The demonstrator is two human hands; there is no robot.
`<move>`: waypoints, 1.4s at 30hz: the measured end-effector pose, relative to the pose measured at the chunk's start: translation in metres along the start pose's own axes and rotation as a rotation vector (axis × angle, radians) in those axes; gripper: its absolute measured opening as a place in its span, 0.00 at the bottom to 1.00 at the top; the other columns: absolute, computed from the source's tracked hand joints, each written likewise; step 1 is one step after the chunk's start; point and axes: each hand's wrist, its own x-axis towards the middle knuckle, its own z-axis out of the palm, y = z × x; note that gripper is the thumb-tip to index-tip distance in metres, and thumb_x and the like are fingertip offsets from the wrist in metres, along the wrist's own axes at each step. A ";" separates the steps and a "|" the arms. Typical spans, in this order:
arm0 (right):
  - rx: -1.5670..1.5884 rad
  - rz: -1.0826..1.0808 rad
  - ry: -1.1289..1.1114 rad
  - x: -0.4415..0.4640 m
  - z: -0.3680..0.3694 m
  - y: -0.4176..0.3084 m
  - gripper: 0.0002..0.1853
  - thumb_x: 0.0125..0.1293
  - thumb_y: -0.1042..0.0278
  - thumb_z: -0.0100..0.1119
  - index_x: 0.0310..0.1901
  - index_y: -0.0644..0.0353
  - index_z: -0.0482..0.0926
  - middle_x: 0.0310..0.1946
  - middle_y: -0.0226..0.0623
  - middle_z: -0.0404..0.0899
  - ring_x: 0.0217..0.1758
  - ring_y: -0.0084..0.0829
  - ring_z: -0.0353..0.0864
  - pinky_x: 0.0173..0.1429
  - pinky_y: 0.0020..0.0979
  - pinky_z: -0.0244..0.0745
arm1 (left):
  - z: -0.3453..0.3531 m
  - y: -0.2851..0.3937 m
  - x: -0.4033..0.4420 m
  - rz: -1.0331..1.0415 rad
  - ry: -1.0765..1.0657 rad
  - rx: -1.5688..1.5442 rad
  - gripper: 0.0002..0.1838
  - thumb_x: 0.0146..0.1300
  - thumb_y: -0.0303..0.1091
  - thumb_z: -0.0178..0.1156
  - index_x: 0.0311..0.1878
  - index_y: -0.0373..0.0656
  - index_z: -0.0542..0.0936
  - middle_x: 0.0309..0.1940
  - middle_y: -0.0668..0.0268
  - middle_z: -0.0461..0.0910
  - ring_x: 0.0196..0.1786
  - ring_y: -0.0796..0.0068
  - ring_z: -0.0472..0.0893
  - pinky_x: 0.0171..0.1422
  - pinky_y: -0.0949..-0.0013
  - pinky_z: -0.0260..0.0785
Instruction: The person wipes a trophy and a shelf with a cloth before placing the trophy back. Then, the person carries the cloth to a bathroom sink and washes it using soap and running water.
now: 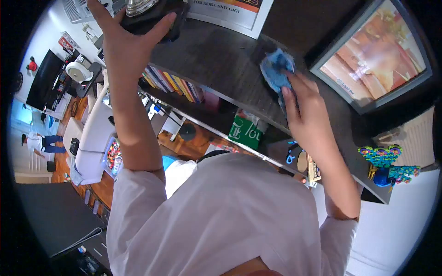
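Observation:
My left hand grips a black base with a shiny silver foot on top, like a trophy; its upper part is cut off by the frame edge. Thumb and fingers spread round the base, at the left of the dark shelf top. In my right hand is a crumpled blue cloth, pressed on the shelf top between two picture frames. The white frame stands behind it, and the grey frame leans at the right, close to my right fingers.
Books and a green box-like item sit on the lower shelf. A colourful beaded bird figure stands at the right end. Behind to the left are a pale sofa, a bin of colourful pieces and another person.

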 end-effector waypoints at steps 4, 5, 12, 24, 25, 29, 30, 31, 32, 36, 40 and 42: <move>-0.175 -0.109 -0.084 -0.008 0.024 0.008 0.17 0.57 0.75 0.51 0.49 0.71 0.71 0.49 0.56 0.69 0.54 0.52 0.65 0.59 0.43 0.61 | -0.003 -0.002 -0.006 -0.084 -0.045 -0.147 0.63 0.38 0.37 0.74 0.67 0.33 0.34 0.48 0.45 0.71 0.47 0.66 0.74 0.53 0.72 0.66; -0.215 -0.164 -0.102 -0.004 0.029 0.002 0.18 0.57 0.76 0.51 0.50 0.70 0.71 0.50 0.56 0.68 0.55 0.53 0.65 0.59 0.43 0.61 | -0.004 -0.004 -0.007 -0.019 -0.016 -0.041 0.63 0.38 0.36 0.74 0.67 0.34 0.34 0.48 0.45 0.71 0.47 0.66 0.74 0.53 0.72 0.66; -0.136 -0.422 -0.191 0.055 0.105 -0.055 0.14 0.49 0.73 0.52 0.38 0.71 0.76 0.42 0.44 0.75 0.53 0.41 0.68 0.59 0.41 0.57 | -0.010 -0.009 -0.014 -0.075 -0.002 -0.081 0.62 0.41 0.31 0.73 0.68 0.39 0.33 0.47 0.46 0.71 0.45 0.68 0.74 0.51 0.72 0.66; 1.160 0.272 -0.087 0.103 0.062 -0.030 0.12 0.63 0.65 0.48 0.41 0.63 0.76 0.28 0.37 0.77 0.31 0.31 0.77 0.37 0.32 0.72 | -0.015 0.005 -0.010 0.024 -0.021 -0.252 0.60 0.42 0.24 0.70 0.67 0.40 0.32 0.48 0.44 0.70 0.45 0.65 0.76 0.50 0.72 0.68; 1.328 0.354 -0.082 0.106 0.054 -0.022 0.12 0.63 0.66 0.47 0.42 0.63 0.75 0.29 0.36 0.77 0.31 0.29 0.77 0.38 0.31 0.72 | -0.013 0.005 -0.011 0.020 -0.025 -0.261 0.60 0.43 0.24 0.70 0.67 0.40 0.33 0.48 0.44 0.70 0.45 0.65 0.76 0.50 0.71 0.68; 1.572 0.518 0.046 0.109 0.032 -0.006 0.13 0.64 0.65 0.46 0.44 0.62 0.74 0.33 0.33 0.77 0.35 0.27 0.76 0.41 0.29 0.71 | 0.000 -0.012 -0.020 0.084 -0.043 -0.167 0.62 0.38 0.37 0.73 0.68 0.42 0.36 0.48 0.45 0.72 0.49 0.59 0.77 0.53 0.65 0.68; 1.555 0.518 0.046 0.107 0.026 -0.007 0.13 0.65 0.64 0.45 0.43 0.63 0.74 0.35 0.33 0.77 0.38 0.26 0.76 0.42 0.28 0.71 | 0.005 -0.009 -0.025 0.053 -0.060 -0.206 0.63 0.38 0.35 0.73 0.68 0.43 0.34 0.45 0.47 0.75 0.47 0.60 0.78 0.51 0.66 0.69; 1.568 0.504 0.040 0.109 0.024 -0.002 0.13 0.65 0.64 0.45 0.43 0.63 0.74 0.35 0.33 0.77 0.38 0.26 0.76 0.42 0.28 0.71 | 0.008 -0.007 -0.028 0.046 -0.074 -0.244 0.63 0.38 0.35 0.73 0.68 0.44 0.33 0.45 0.48 0.75 0.46 0.61 0.78 0.51 0.66 0.69; 1.581 0.490 0.031 0.110 0.026 0.005 0.13 0.65 0.64 0.45 0.44 0.63 0.74 0.35 0.34 0.77 0.38 0.26 0.76 0.42 0.28 0.71 | 0.011 -0.006 -0.031 0.038 -0.085 -0.280 0.63 0.38 0.35 0.73 0.68 0.44 0.33 0.44 0.48 0.76 0.46 0.61 0.78 0.50 0.66 0.70; 1.616 0.439 -0.045 0.118 0.029 0.017 0.13 0.63 0.62 0.49 0.43 0.61 0.74 0.39 0.37 0.78 0.38 0.31 0.78 0.42 0.29 0.74 | 0.018 -0.006 -0.035 0.025 -0.120 -0.354 0.64 0.38 0.33 0.72 0.68 0.47 0.31 0.45 0.50 0.76 0.47 0.60 0.78 0.50 0.66 0.70; 1.430 0.269 -0.058 0.120 0.019 -0.002 0.15 0.60 0.64 0.54 0.46 0.62 0.75 0.36 0.36 0.78 0.37 0.27 0.78 0.39 0.26 0.72 | 0.021 -0.007 -0.036 0.048 -0.153 -0.406 0.65 0.37 0.31 0.72 0.68 0.48 0.30 0.47 0.48 0.75 0.48 0.58 0.77 0.52 0.63 0.70; 1.224 0.129 -0.127 0.124 0.021 -0.003 0.15 0.58 0.63 0.57 0.44 0.63 0.77 0.35 0.38 0.79 0.36 0.28 0.79 0.38 0.27 0.72 | 0.024 -0.007 -0.038 0.043 -0.164 -0.458 0.65 0.36 0.31 0.72 0.68 0.48 0.30 0.48 0.48 0.75 0.48 0.56 0.77 0.52 0.62 0.70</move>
